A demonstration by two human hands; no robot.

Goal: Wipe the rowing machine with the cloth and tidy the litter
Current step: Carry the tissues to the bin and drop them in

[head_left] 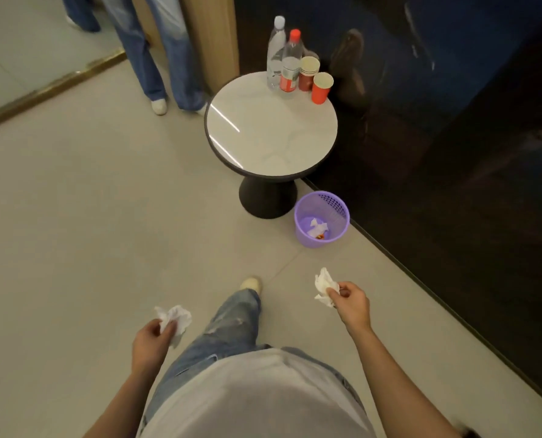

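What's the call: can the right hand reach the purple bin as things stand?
Probably not without a step: the right hand, pinching a tissue, hangs short of the bin, with open floor between. Nothing blocks the way; the bin's mouth is open and the table base stands beside it.

Leaving bare floor [105, 216] wide open ahead and to the left. Closing off the right w/ dark glossy wall [452, 184], running diagonally just behind purple bin [306, 240]. Crowding bin's left w/ black pedestal [268, 197] of round table [263, 131], tabletop edge reaching near bin's far rim. Showing bin's mouth unobstructed from above and near side. Standing beyond table, far left: another person's legs [159, 58]. Stretching fwd btwn left hand [154, 338] and right hand [353, 300]: own leg [231, 324].
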